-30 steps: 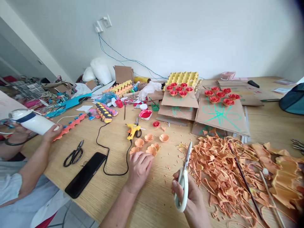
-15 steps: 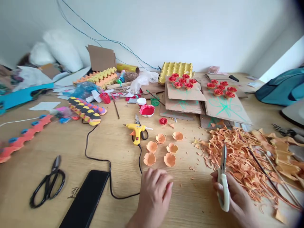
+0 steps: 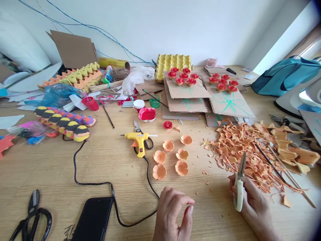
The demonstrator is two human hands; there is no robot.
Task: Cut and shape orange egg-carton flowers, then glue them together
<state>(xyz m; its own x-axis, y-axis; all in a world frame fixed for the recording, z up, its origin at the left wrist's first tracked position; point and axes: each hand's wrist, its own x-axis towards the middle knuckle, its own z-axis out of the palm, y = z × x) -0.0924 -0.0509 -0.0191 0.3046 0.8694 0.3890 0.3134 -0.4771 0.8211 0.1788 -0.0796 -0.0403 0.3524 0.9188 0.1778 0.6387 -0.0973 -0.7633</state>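
Observation:
My right hand (image 3: 253,197) is wrapped round scissors (image 3: 239,190) with white handles, blades pointing up and away, at the near edge of a heap of orange scraps (image 3: 240,150). My left hand (image 3: 173,214) hovers over the near table, fingers curved, a small gap between thumb and index tip, nothing visible in it. Beyond it several orange petal cups (image 3: 159,171) stand in two loose rows. Left of them lies a yellow glue gun (image 3: 138,140) across black-handled scissors (image 3: 149,144). A red paper rose (image 3: 167,125) sits behind the cups.
A phone (image 3: 92,217) and black shears (image 3: 33,214) lie at near left; the glue gun's black cord (image 3: 112,192) runs between. Farther back are a dish of red paint (image 3: 147,114), cardboard sheets (image 3: 188,104) bearing red roses, a yellow egg tray (image 3: 173,63) and a teal bag (image 3: 283,80).
The view has turned to the right. My left hand has turned, bringing its thumb and index fingertips close together. My right hand still grips the scissors.

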